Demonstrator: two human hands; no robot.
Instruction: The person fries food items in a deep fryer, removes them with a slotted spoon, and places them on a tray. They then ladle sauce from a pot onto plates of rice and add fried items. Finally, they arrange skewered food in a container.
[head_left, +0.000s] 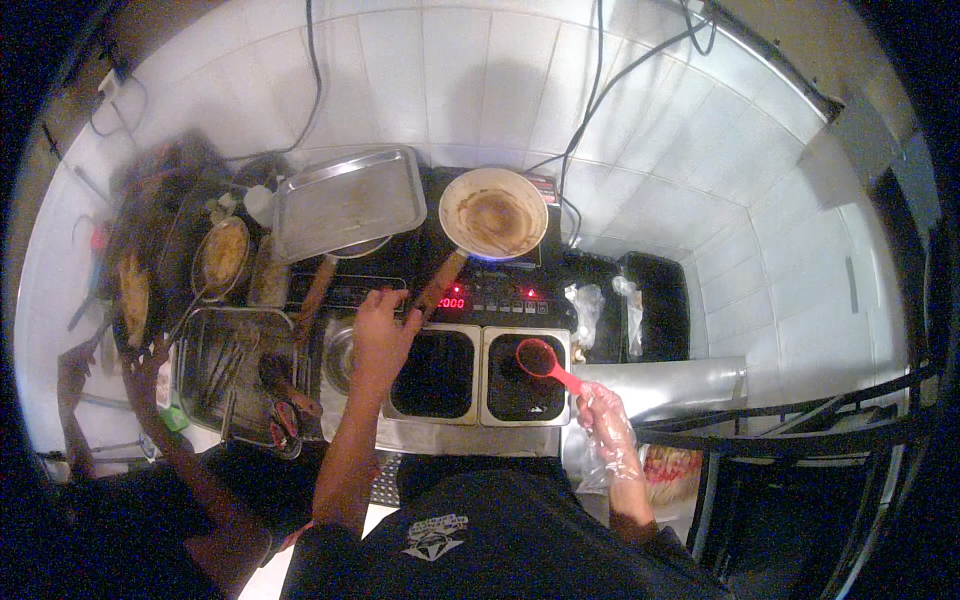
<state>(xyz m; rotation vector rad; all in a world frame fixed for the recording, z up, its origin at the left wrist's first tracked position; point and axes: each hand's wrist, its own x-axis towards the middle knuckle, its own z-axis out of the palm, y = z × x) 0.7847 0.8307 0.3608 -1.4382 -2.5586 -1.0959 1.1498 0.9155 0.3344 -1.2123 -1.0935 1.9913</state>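
My right hand (604, 420), in a clear plastic glove, grips a red scoop (537, 358) by its handle. The scoop's bowl is over the right-hand steel container (568, 337), which has dark contents. My bare left hand (384, 330) is at the end of the handle of a pale-lined frying pan (493, 214); whether the fingers close round it is not clear. Brown residue coats the pan's inside. It rests on an induction cooker (495, 296) with lit red digits. A second steel container (433, 327), dark inside, stands beside the first.
A metal tray (349, 199) lies over another pan at the back. At left, a co-worker's hand (146, 364) is by a strainer (225, 255) of yellowish food. A wire-edged tray (217, 375) holds tongs and utensils. A black rack (780, 427) stands at right; cables hang behind.
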